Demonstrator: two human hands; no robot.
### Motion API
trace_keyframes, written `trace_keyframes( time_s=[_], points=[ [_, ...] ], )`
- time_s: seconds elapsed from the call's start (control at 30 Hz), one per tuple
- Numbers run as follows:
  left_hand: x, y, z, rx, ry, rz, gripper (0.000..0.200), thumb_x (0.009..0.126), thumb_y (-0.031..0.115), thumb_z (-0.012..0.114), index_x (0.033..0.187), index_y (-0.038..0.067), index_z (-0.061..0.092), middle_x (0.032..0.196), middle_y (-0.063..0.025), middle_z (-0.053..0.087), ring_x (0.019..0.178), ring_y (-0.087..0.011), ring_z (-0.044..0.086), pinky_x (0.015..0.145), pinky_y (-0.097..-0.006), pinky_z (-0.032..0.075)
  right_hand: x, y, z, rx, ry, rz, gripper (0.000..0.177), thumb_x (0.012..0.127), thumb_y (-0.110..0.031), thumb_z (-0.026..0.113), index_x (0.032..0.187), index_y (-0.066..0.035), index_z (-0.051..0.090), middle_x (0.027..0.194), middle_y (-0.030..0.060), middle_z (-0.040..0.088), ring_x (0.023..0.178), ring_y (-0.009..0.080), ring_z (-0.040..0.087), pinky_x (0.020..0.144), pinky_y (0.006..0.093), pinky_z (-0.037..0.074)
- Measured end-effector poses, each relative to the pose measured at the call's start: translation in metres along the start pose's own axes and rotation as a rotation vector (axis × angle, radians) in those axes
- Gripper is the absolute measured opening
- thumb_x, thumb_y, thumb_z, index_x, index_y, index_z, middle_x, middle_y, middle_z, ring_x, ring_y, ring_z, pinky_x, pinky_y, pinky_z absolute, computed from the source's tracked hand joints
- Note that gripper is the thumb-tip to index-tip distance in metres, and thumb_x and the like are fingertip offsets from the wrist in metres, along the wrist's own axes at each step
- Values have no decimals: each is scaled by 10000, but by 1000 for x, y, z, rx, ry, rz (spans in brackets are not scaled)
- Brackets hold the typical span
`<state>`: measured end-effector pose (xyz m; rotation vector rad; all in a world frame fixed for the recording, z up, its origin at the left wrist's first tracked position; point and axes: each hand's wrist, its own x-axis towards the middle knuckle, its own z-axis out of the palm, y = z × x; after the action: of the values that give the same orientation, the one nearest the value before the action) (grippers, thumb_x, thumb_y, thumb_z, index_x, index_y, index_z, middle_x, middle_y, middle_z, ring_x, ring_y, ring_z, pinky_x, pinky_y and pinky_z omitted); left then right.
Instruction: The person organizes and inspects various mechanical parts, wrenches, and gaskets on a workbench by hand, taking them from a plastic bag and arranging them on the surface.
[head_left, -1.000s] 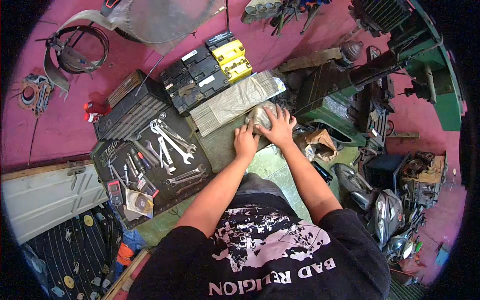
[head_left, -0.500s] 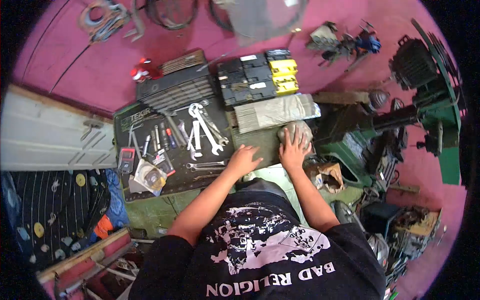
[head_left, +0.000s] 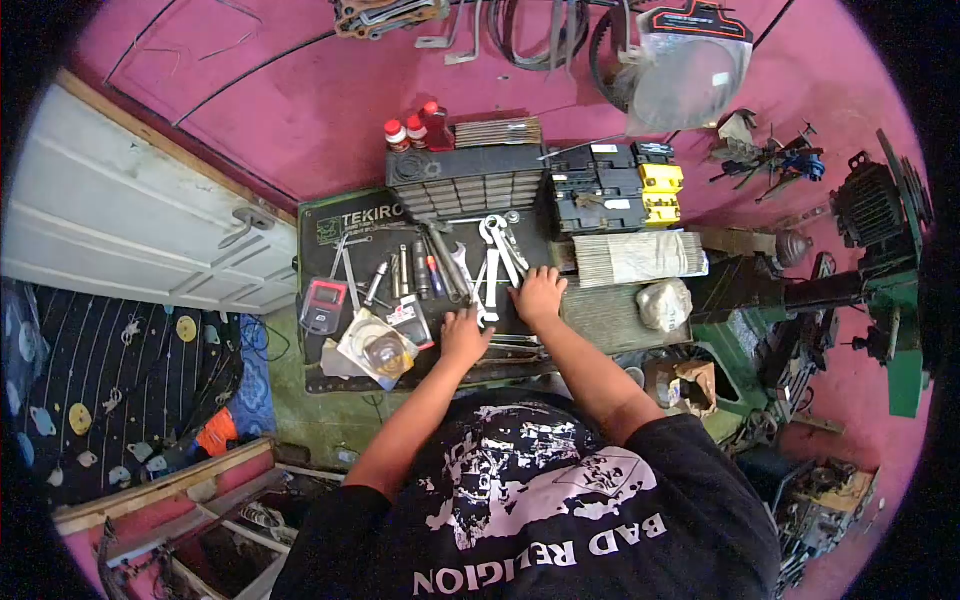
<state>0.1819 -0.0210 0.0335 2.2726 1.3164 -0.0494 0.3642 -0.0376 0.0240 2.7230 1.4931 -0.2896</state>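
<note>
My left hand (head_left: 465, 338) lies at the lower ends of the wrenches, its fingers apart near a shiny open-end wrench (head_left: 492, 285). On the other side of these wrenches, my right hand (head_left: 540, 296) rests on the black mat (head_left: 340, 285) with its fingers spread, close to the ends of the larger wrenches. Whether either hand touches a wrench is hard to tell. Left of my hands lie sockets and screwdrivers (head_left: 421, 270), a red and grey meter (head_left: 325, 305) and a packaged round part (head_left: 385, 352).
Behind the tools stand a dark organizer (head_left: 465, 180), red-capped bottles (head_left: 397, 134) and black and yellow cases (head_left: 600, 190). To the right are a wrapped stack of rods (head_left: 640, 256), a plastic-wrapped lump (head_left: 664, 304) and a green machine (head_left: 890, 300). A white door (head_left: 150, 200) is at left.
My view has turned toward the left. My right hand has left the wrapped lump and moved left to the wrenches. My left hand has also moved left, onto the tool mat.
</note>
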Motion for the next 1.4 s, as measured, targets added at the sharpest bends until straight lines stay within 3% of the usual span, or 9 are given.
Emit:
trace_keyframes(
  time_s=[0.2,0.33,0.53,0.63,0.77,0.87,1.17,1.3,1.4],
  points=[
    [8,-34,-10,-219,-62,252,309,837,319,711,970,41,739,1029,-185,686,975,-388,608,908,-461,477,-15,-13,1,15,-124,7,642,709,-443,774,1171,-28,610,1129,139,638,1132,328,529,939,475,377],
    [33,-51,-25,-297,-69,200,261,837,276,695,825,19,738,879,-209,694,888,-393,641,874,-460,487,-42,-27,20,79,-11,10,677,690,-417,775,1202,-21,577,1101,152,641,1097,332,540,918,487,371],
    [117,-52,-55,-143,265,302,319,829,169,652,1105,13,688,1117,-173,673,1047,-384,614,881,-464,505,-36,-43,-26,113,80,51,391,821,-443,675,972,-84,716,1080,111,631,1102,314,516,895,534,353],
    [168,-49,-52,6,363,415,368,853,137,608,1203,22,629,1175,-146,628,1045,-353,613,873,-438,524,20,-47,-20,151,277,-52,308,853,-348,649,1051,-116,688,1079,51,660,1054,281,548,856,478,389],
    [191,-35,-53,230,175,259,392,843,84,584,1231,36,620,1134,-123,645,994,-312,655,793,-396,564,96,-46,-12,16,244,-195,451,861,-212,596,1305,-129,588,1232,21,650,1111,273,536,907,477,397],
    [203,-40,-43,236,127,208,409,902,130,520,1297,50,585,1140,-122,672,981,-336,662,789,-427,569,121,-46,-11,-124,91,-211,440,866,-201,573,1303,-149,593,1284,2,619,1193,259,508,962,487,388],
    [185,-52,-26,343,218,216,409,887,225,585,1254,51,627,1033,-133,682,1024,-298,606,774,-397,553,135,-45,-15,-237,-32,-217,358,908,-296,562,1246,-203,631,1295,18,598,1257,283,475,991,531,357],
    [184,-47,-27,344,350,312,241,854,153,576,1035,83,720,995,-83,663,1012,-304,603,817,-378,551,131,-40,-16,-261,-150,-196,351,905,-326,555,1246,-279,624,1389,40,560,1315,314,438,1026,599,299],
    [193,-40,-28,323,195,293,187,836,128,585,912,94,754,971,-87,680,1016,-308,603,866,-368,526,120,-27,-13,-227,-154,-126,336,899,-316,563,1226,-274,624,1334,48,589,1269,311,461,1010,576,305]
  ],
)
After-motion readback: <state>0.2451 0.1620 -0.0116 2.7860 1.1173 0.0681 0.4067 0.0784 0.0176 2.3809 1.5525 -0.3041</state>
